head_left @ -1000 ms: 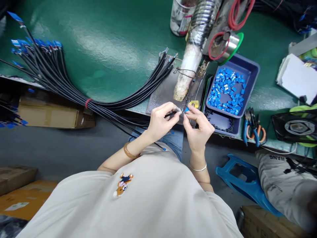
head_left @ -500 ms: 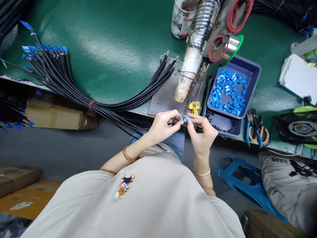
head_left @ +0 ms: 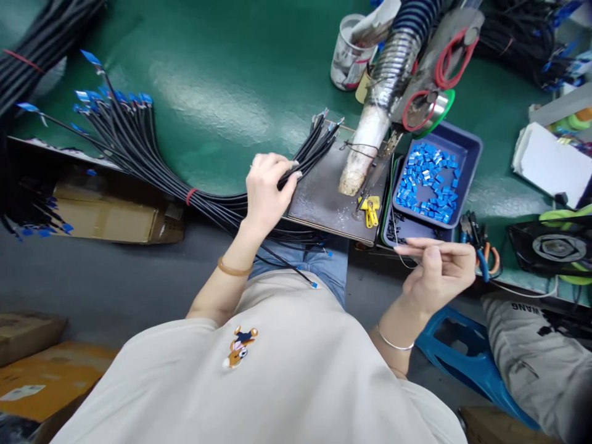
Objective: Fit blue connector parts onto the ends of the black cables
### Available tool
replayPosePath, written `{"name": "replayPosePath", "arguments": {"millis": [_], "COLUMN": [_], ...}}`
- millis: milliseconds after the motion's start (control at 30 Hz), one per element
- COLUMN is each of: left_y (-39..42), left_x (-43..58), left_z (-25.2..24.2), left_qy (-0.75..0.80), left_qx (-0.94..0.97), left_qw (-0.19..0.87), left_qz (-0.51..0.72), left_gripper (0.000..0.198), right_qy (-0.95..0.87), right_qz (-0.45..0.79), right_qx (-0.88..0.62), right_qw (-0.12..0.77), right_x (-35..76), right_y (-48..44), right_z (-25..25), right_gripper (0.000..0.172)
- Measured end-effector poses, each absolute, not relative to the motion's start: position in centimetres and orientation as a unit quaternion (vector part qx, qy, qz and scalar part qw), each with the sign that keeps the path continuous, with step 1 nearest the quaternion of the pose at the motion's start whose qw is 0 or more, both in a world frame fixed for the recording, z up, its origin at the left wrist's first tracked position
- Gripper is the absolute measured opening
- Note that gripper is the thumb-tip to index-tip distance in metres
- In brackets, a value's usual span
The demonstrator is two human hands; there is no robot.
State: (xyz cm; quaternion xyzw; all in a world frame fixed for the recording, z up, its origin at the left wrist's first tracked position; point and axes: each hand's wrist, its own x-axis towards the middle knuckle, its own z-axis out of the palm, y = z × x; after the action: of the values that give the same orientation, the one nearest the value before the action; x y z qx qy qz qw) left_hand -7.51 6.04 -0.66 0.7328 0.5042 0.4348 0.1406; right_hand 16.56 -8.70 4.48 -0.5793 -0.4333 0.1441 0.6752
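My left hand closes its thumb and fingers on black cables in the bundle, a little short of their stripped ends. The ends lie over a dark metal plate on the bench edge. My right hand is in front of the parts trays, its fingers bent around a thin solder wire that loops down beside them. Small blue connectors fill much of the upper tray. A cable with a blue connector on its end hangs over my lap. Yellow clips sit on the plate's right side.
A duct hose comes down over the plate, beside a solder spool with a green rim. Pliers lie right of the trays. A cup stands behind. A blue stool is at lower right.
My hands have moved apart from the blue connector between them. My left hand went up and left onto the bundled cables; my right hand went right, to the solder wire.
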Motion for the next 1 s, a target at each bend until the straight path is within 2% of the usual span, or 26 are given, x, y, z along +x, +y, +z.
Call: {"name": "replayPosePath", "arguments": {"millis": [67, 167, 333, 433, 533, 633, 700, 767, 867, 933, 1000], "left_y": [7.6, 7.7, 5.5, 5.1, 5.5, 5.8, 5.7, 5.1, 3.2, 1.8, 0.7], "left_x": [-7.7, -7.9, -9.2, -9.7, -9.5, -9.5, -9.8, -10.1, -9.4, -7.9, -5.9], "left_z": [-1.1, -1.2, -0.5, -0.6, -1.1, -0.4, 1.1, 3.4, 6.5, 7.3, 6.4], "left_qy": [0.518, 0.491, 0.459, 0.488, 0.474, 0.434, 0.421, 0.392, 0.231, 0.091, 0.048], "left_qx": [0.755, 0.793, 0.792, 0.709, 0.566, 0.47, 0.474, 0.543, 0.688, 0.708, 0.67], "left_qw": [0.118, 0.145, 0.219, 0.313, 0.438, 0.458, 0.454, 0.486, 0.61, 0.681, 0.732], "left_qz": [0.385, 0.331, 0.338, 0.401, 0.513, 0.617, 0.626, 0.561, 0.32, 0.162, 0.114], "left_gripper": [0.016, 0.019, 0.016, 0.01, 0.011, 0.021, 0.025, 0.026, 0.028, 0.029, 0.024], "right_qy": [-0.447, -0.473, -0.497, -0.483, -0.461, -0.479, -0.492, -0.498, -0.501, -0.5, -0.499], "right_qz": [0.166, 0.168, 0.054, -0.019, -0.042, -0.032, -0.033, -0.031, -0.014, 0.002, 0.012], "right_qx": [-0.573, -0.538, -0.483, -0.498, -0.511, -0.509, -0.509, -0.511, -0.517, -0.537, -0.57], "right_qw": [0.666, 0.677, 0.719, 0.719, 0.724, 0.714, 0.705, 0.7, 0.694, 0.679, 0.653], "right_x": [16.4, 16.0, 15.3, 14.8, 13.9, 13.2, 13.1, 13.2, 13.1, 13.0, 12.9], "right_y": [-9.3, -10.4, -10.9, -10.3, -9.4, -8.8, -8.6, -8.5, -8.3, -8.4, -8.5], "right_z": [5.3, 6.5, 7.6, 7.8, 8.0, 8.2, 8.2, 8.0, 8.0, 7.9, 7.8], "right_gripper": [0.02, 0.019, 0.028, 0.033, 0.029, 0.023, 0.019, 0.017, 0.015, 0.016, 0.018]}}
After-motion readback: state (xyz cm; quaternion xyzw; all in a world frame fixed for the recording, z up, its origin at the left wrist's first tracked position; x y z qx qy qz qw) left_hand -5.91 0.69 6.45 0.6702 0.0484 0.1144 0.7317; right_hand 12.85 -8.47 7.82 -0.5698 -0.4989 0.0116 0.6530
